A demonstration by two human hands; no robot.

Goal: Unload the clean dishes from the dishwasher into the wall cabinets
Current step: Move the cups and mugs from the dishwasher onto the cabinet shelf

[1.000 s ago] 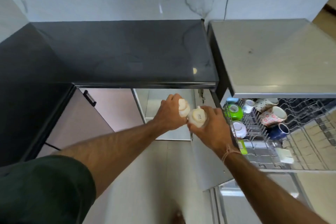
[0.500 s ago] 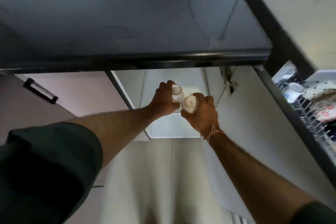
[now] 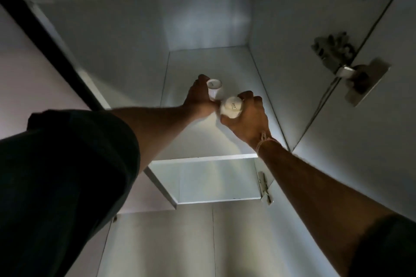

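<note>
Both my arms reach up into an open white wall cabinet. My left hand grips a small white cup, seen from its underside. My right hand holds a second small white cup, whose base bears a printed label. The two cups sit close together, above the cabinet's lower shelf. The dishwasher is out of view.
The cabinet's open door hangs at the right, with a metal hinge near its upper edge and a smaller hinge lower down. A dark frame edge borders the cabinet at the left. A pale wall lies below.
The view has tilted up from the dishwasher and worktop to the cabinet. Both hands have risen with the cups, up past the lower shelf into the cabinet.
</note>
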